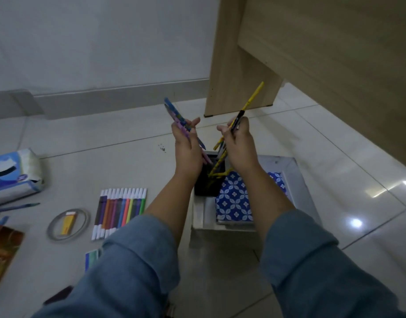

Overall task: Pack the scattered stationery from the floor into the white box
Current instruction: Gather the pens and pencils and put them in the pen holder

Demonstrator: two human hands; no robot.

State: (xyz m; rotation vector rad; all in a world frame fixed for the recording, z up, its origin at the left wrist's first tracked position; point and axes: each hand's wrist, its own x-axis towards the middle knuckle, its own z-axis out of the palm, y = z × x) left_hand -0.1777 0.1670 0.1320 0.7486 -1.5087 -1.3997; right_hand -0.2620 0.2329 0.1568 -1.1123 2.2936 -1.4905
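Tape ring (pixel 69 222): on the floor, well left of the white box (pixel 296 180).
Marker set (pixel 120 212): on the floor left of the white box; probably light and stiff, best taken by its long sides.
Left hand (pixel 188 145): above the box's far left corner, fingers curled round blue and purple pens (pixel 174 113).
Pen cup (pixel 206 187): upright inside that corner.
Right hand (pixel 240 145): above the box, fingers wrapped round a yellow pencil (pixel 254 95) and a dark pen.
Handling: light, stiff, smooth shafts that could slip; grip mid-shaft.
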